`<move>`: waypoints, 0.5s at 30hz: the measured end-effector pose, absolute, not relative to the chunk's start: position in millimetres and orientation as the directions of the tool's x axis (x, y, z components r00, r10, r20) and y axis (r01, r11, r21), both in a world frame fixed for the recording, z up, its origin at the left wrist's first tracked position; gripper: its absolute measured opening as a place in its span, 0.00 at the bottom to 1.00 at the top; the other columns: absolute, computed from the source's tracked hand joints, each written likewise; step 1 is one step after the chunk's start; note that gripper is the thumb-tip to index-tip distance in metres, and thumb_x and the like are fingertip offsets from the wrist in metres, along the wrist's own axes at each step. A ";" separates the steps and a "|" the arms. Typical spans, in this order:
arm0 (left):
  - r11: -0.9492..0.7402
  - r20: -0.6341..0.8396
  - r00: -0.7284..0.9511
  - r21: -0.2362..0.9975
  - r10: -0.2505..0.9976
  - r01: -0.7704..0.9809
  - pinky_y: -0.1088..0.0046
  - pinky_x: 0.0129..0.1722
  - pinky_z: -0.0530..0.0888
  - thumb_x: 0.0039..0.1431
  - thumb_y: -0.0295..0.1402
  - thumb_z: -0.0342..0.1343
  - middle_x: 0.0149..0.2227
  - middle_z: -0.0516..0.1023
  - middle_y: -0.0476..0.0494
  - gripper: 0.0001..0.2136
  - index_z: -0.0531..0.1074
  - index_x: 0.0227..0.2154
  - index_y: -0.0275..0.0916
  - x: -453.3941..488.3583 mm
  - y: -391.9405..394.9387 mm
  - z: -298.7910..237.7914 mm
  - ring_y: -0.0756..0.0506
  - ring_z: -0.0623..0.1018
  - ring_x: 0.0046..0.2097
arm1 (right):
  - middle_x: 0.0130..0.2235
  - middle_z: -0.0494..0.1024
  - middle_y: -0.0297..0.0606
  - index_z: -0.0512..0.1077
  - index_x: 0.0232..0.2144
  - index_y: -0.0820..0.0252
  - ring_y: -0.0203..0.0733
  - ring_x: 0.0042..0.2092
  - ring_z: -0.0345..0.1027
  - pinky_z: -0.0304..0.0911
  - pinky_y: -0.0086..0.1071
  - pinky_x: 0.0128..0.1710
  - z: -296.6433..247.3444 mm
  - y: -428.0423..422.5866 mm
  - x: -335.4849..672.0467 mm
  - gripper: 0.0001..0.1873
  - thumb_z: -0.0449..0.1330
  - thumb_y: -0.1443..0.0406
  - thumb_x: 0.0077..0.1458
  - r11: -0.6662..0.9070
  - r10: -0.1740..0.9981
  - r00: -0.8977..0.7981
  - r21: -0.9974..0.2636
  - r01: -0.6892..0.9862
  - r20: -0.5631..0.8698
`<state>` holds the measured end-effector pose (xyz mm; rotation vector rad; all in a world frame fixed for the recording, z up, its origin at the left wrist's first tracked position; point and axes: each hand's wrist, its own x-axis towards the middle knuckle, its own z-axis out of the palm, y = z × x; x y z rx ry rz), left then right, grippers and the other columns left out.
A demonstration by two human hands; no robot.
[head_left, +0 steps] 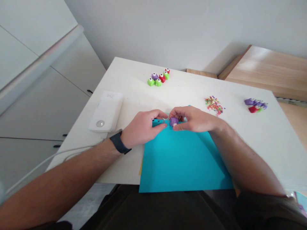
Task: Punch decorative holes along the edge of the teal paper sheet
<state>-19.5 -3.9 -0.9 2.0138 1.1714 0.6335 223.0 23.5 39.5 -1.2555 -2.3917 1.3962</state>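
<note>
A blue sheet of paper (184, 159) lies on the table and hangs a little over its near edge. Small star-shaped holes (158, 121) run along its far edge at the left. My left hand (141, 127) holds the paper's far left corner, thumb on top and index finger beyond the edge. In my right hand (192, 118) is a purple craft punch (173, 121), gripped between thumb and fingers at the paper's far edge, just right of the holes. The fingertips behind the punch are partly hidden.
Several green, red and purple punches (162, 78) stand at the back, with another group (257, 103) at the right. Colourful paper cutouts (214, 104) form a small pile. At the left lies a white device (106, 111) with a cable (48, 159). Yellow paper (141, 166) peeks out below the blue sheet.
</note>
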 end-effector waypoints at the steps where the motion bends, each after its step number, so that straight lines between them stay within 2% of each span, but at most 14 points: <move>1: -0.335 0.060 0.467 0.777 0.882 0.533 0.65 0.51 0.77 0.63 0.39 0.61 0.47 0.85 0.49 0.13 0.78 0.48 0.42 -19.5 -4.0 -0.8 0.43 0.83 0.49 | 0.39 0.81 0.33 0.75 0.43 0.58 0.39 0.38 0.71 0.64 0.32 0.39 38.9 23.4 222.9 0.13 0.67 0.64 0.54 0.232 0.696 -0.653 -0.767 0.598 -0.298; 15: -0.328 0.048 0.462 0.769 0.886 0.549 0.63 0.53 0.78 0.63 0.40 0.59 0.48 0.85 0.46 0.14 0.78 0.48 0.43 -18.9 -5.0 1.2 0.41 0.83 0.49 | 0.38 0.81 0.33 0.76 0.43 0.58 0.39 0.38 0.72 0.63 0.32 0.38 39.2 21.5 220.9 0.13 0.67 0.64 0.53 0.208 0.721 -0.630 -0.776 0.596 -0.290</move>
